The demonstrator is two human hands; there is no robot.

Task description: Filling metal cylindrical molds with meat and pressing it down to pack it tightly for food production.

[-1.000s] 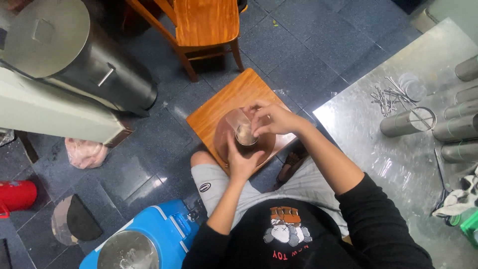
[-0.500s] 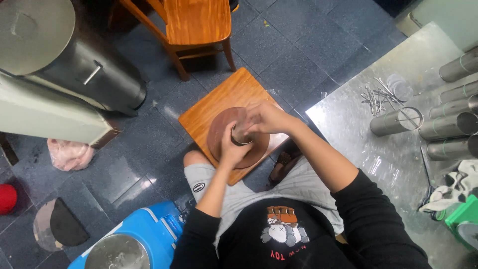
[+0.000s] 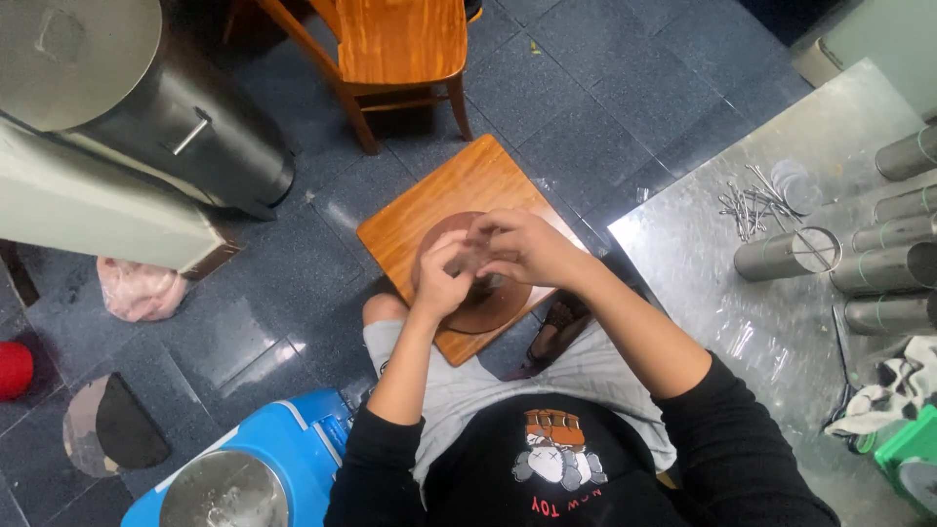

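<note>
Head view: both hands, left hand [image 3: 441,278] and right hand [image 3: 522,249], curl together over a brown round disc [image 3: 488,304] lying on the wooden stool [image 3: 444,200]; what the fingers pinch is hidden. Right of the stool stands a metal surface [image 3: 703,244] with metal tubes [image 3: 786,254]. Beyond the stool stands a wooden chair [image 3: 400,44].

Both hands [image 3: 488,263] hide the middle of the brown disc [image 3: 498,307]; whatever they pinch there cannot be made out.
</note>
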